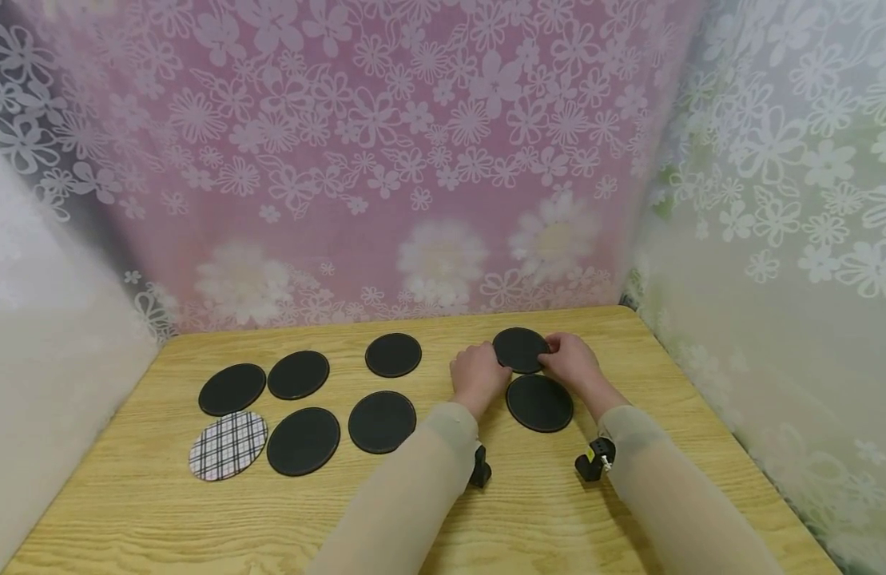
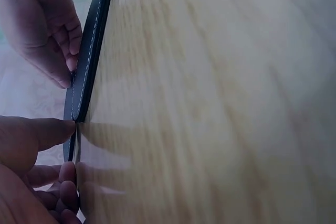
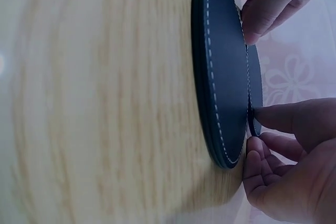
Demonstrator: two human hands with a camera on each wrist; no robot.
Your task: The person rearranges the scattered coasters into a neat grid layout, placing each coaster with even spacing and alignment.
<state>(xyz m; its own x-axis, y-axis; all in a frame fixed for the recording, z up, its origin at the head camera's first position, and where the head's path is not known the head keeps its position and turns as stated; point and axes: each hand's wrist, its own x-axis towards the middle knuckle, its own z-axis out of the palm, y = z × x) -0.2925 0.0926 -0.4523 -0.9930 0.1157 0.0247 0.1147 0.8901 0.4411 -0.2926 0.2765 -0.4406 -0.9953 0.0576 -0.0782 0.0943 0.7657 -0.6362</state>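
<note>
At the far right of the table, both hands hold opposite edges of a round black coaster (image 1: 520,350). My left hand (image 1: 480,374) pinches its left edge, thumb toward me. On the other edge is my right hand (image 1: 572,363), its thumb and fingertips gripping the rim. Right in front lies a second black coaster (image 1: 539,402), the two rims nearly meeting. Pale stitching runs round this nearer coaster (image 3: 223,72) in the right wrist view, and its side looks layered. The held coaster (image 3: 255,72) shows partly behind it, low over the tabletop.
Several more black coasters, among them one at the middle front (image 1: 382,422) and one at the far left (image 1: 232,389), lie in two rows on the wooden table (image 1: 529,511). A plaid coaster (image 1: 229,446) sits front left. Flowered curtains (image 1: 428,160) enclose the table's back and sides.
</note>
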